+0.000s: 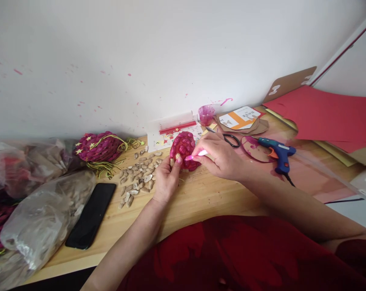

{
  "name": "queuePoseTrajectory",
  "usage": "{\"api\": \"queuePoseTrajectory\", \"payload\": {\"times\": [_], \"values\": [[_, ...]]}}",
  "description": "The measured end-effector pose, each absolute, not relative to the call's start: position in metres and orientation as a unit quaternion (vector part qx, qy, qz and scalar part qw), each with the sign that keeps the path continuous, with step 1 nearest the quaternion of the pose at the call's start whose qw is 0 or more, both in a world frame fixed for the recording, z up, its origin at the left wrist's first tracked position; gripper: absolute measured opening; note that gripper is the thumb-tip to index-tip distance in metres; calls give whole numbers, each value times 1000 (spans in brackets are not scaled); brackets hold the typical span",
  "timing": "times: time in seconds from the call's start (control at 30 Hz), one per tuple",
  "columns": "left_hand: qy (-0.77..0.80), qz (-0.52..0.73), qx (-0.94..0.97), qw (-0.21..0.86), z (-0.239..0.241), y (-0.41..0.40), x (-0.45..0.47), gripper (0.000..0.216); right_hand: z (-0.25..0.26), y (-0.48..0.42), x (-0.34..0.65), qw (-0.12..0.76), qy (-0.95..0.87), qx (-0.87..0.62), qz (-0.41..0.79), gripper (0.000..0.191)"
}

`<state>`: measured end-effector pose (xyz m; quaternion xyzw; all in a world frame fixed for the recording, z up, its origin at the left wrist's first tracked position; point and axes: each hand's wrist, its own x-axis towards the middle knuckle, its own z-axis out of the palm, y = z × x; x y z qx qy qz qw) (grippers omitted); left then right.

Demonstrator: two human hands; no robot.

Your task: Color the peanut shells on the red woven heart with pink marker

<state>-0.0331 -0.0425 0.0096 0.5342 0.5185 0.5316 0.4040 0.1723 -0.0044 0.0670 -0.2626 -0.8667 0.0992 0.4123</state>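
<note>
My left hand [166, 178] is closed round the lower left side of a magenta ball made of painted shells [184, 148], with a plain shell pinched against it at the thumb. My right hand [221, 155] reaches in from the right, fingers pinched on the ball's lower right side, long pink nails showing. The ball rests just above the wooden table [197, 198]. A heap of loose pale shells [138, 173] lies just left of my left hand.
A finished magenta shell piece with gold stars and yellow-green cords [99, 147] lies at the back left. Plastic bags of shells [43, 218] and a black phone [92, 214] lie left. Scissors [231, 140], a blue glue gun [278, 153], a pink cup [206, 114] and red card [328, 115] are right.
</note>
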Motion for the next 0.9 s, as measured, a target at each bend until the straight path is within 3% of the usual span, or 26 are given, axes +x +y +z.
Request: {"api": "queuePoseTrajectory", "payload": {"times": [0.5,0.9], "values": [[519,551,503,418,12,-40,-33,45,68,3,180,458,-833,-290,113,8],[525,544,517,402,16,-43,-33,42,66,0,175,434,-850,-270,125,9]]}}
